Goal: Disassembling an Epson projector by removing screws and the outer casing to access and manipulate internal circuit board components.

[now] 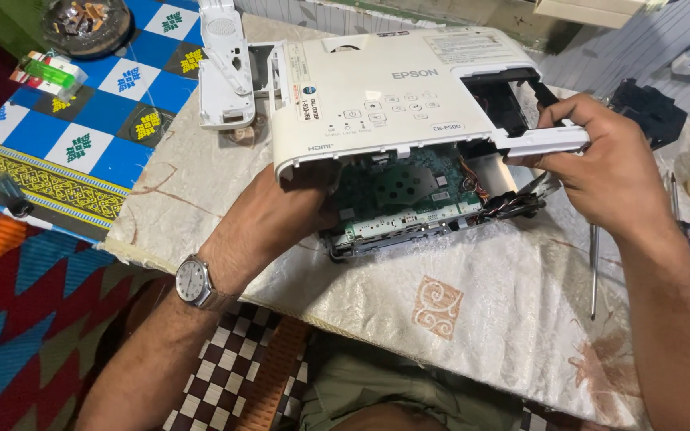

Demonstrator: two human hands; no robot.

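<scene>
Projector top cover (377, 88), raised over the exposed circuit board (409, 191) near the tabletop's (473, 319) middle, should lift evenly: the right hand (600, 172) has its grip clamped on the cover's corner, while the left hand (281, 219) reaches beneath, its grip hidden.

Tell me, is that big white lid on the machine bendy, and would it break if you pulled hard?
The white top cover looks like thin moulded plastic, so probably light and slightly bendy. The right hand grips a narrow strip beside a large cut-out, a spot likely to snap. The left hand supports its other edge above the green circuit board.
</scene>
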